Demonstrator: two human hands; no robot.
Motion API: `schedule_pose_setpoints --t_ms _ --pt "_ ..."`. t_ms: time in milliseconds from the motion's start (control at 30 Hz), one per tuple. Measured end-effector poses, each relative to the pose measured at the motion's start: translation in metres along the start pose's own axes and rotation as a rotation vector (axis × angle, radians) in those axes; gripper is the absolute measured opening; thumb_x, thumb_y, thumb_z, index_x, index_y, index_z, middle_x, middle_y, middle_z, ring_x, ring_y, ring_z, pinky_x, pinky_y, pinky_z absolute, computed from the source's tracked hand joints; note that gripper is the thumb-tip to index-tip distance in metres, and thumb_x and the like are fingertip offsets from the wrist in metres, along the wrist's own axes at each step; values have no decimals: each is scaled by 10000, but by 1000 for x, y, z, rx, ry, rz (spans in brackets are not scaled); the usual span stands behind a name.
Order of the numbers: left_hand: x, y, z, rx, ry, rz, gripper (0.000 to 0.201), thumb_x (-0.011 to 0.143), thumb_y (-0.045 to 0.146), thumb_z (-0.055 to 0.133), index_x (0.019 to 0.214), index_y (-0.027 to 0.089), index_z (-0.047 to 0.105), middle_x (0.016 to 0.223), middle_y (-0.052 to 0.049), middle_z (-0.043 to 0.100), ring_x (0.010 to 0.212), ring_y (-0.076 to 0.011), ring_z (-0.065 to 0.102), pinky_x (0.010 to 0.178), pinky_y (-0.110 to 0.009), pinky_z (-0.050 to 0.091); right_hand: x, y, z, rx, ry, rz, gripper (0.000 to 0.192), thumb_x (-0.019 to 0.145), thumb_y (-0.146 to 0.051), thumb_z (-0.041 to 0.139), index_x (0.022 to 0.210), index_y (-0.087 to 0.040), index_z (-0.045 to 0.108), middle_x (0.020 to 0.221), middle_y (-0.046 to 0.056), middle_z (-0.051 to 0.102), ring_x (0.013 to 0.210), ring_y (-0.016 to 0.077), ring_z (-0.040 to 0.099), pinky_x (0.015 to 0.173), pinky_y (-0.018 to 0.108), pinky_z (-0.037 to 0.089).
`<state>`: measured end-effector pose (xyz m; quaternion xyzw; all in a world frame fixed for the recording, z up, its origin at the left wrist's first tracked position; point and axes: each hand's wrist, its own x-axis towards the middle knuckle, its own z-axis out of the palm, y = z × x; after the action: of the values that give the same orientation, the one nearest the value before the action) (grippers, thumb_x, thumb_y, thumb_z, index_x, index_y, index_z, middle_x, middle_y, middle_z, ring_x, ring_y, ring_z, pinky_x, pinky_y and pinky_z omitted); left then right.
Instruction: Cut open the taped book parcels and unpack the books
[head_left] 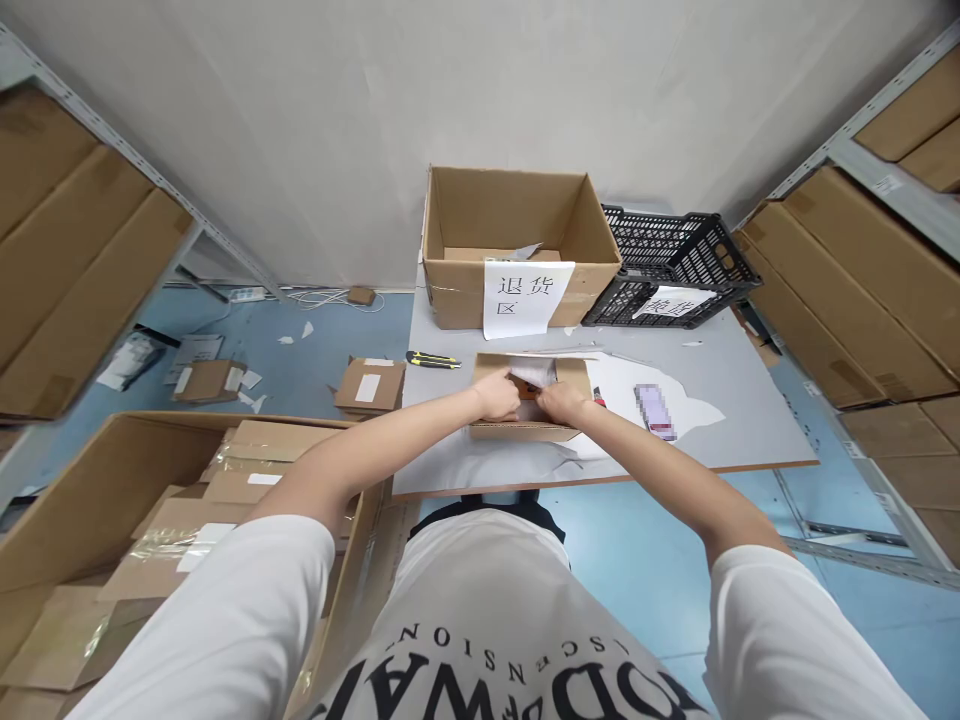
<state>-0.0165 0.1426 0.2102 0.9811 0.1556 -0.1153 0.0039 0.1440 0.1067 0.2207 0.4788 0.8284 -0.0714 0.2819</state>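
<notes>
One small open brown cardboard box (525,432) on grey rectangular bench (442,455). Left hand (497,394) and right hand (564,402) both reach inside it, fingers curled; fingertips hidden, so cannot tell what either grip holds. To left, one black-and-yellow utility knife (433,360); to right, one blurred lilac rectangular object (655,411) on white paper. Farther: one large open brown cardboard box (454,295), one black plastic lattice crate (621,303), side by side, each bearing one white paper sign (529,300).

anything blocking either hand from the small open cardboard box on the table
Nothing visible does: the left hand and right hand both reach into the small open cardboard box. The yellow-and-black utility knife lies left of it, out of the way.
</notes>
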Motion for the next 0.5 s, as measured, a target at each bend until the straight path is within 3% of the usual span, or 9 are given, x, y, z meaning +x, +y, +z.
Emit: schedule_pose_setpoints --t_ms 133,200,267,367,500 --pt "-22 3 -20 83 -11 -197 481 763 604 510 753 167 713 781 -131 702 839 -273 603 968 -485 232 -16 3 -4 -34 21 137 273 796 -163 592 1049 -69 634 1034 240 650 955 300 637 787 363 489" --pt "-35 1 -25 91 -62 -352 599 721 695 484 813 151 717 799 -151 695 871 -318 599 1012 -557 122 -24 14 -3 -27 41 227 522 723 -323 694 1145 -38 577 1111 287 597 1014 348 599 822 408 478" --pt "-48 -1 -23 36 -67 -479 772 662 767 469 988 104 690 950 -209 672 982 -380 561 1025 -596 53 -32 31 5 44 71 322 858 608 -490 751 1269 -18 472 1242 318 497 1143 400 501 909 461 429" --pt "-63 -2 -8 -103 -41 -615 1099 549 834 483 1317 49 456 1311 -285 463 1231 -451 360 1036 -622 28 -40 58 32 256 62 422 1208 473 -605 768 1412 -39 261 1435 302 261 1322 440 255 1045 512 277" --pt "-74 8 27 -268 -116 -713 1369 417 861 529 1444 35 160 1492 -277 126 1367 -458 37 1046 -631 48 -46 78 88 533 20 414 1424 418 -648 757 1457 -50 -12 1500 288 -24 1388 409 12 1087 512 187"
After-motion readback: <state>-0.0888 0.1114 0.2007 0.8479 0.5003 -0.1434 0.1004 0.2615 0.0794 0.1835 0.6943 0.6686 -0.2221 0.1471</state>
